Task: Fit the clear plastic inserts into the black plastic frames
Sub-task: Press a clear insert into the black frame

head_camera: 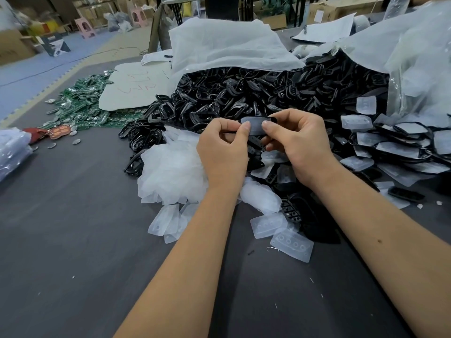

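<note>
Seating step in hand: left hand (pixel 223 145) and right hand (pixel 296 140) pinch one black frame (pixel 271 119) between them, thumbs pressing a clear insert (pixel 255 125) into it, above the frame heap (pixel 234 96). Judged next: press edges flush, then set it with the finished pieces (pixel 400 142).

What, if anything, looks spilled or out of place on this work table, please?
The black frames have spilled out of the torn clear bag in a loose heap. Clear inserts lie scattered toward the table edge, and green circuit boards sprawl at far left. Both hands hold one frame with its insert.
</note>
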Demonstrator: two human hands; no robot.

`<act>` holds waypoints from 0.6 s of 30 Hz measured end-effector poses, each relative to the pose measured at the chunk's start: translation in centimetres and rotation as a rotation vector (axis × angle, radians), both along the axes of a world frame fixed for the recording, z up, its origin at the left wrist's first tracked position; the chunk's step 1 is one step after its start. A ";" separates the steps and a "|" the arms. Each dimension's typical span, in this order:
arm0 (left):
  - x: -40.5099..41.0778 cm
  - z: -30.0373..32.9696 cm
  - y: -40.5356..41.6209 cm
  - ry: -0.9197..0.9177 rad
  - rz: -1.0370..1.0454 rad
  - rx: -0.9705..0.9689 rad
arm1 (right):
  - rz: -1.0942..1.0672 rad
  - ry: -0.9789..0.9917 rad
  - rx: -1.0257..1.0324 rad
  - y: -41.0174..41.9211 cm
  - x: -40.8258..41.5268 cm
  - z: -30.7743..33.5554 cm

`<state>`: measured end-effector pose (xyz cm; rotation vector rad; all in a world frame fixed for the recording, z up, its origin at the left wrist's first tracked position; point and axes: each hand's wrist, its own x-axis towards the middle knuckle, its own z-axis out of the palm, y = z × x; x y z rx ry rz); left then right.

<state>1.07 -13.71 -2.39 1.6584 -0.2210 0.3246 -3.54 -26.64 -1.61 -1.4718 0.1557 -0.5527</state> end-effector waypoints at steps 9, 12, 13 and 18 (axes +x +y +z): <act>0.1 0.2 0.3 0.065 -0.294 -0.129 | -0.032 0.038 -0.038 -0.2 0.2 -0.1; 0.2 -0.1 0.2 0.108 -0.285 -0.121 | -0.116 -0.008 -0.092 -0.3 0.2 -0.3; 0.3 -0.2 0.2 0.123 -0.305 -0.124 | -0.147 -0.023 -0.127 -0.3 0.2 -0.4; 0.3 -0.1 0.4 0.141 -0.407 -0.117 | -0.225 -0.053 -0.322 -0.2 0.1 -0.4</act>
